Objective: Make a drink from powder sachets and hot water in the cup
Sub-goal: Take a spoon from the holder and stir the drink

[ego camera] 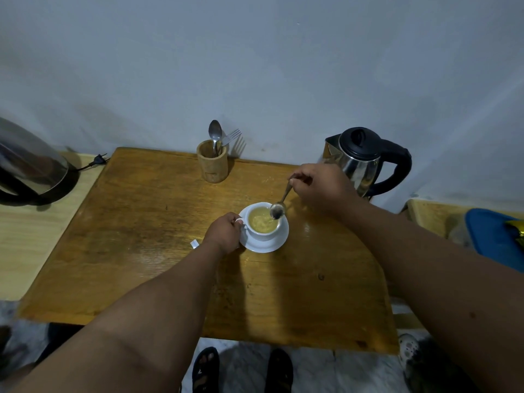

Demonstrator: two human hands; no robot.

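Observation:
A white cup (262, 235) full of pale yellow drink stands on a white saucer (276, 245) in the middle of the wooden table (141, 222). My left hand (224, 232) grips the cup's handle on its left side. My right hand (320, 188) pinches the handle of a metal spoon (279, 208), whose bowl hangs just above the cup's right rim. A steel electric kettle (365, 160) with a black lid and handle stands behind my right hand.
A wooden holder (212, 163) with a spoon and a fork stands at the table's back edge by the wall. A small white scrap (194, 244) lies left of my left wrist. Another appliance (31, 165) sits far left, a blue thing (496, 236) far right.

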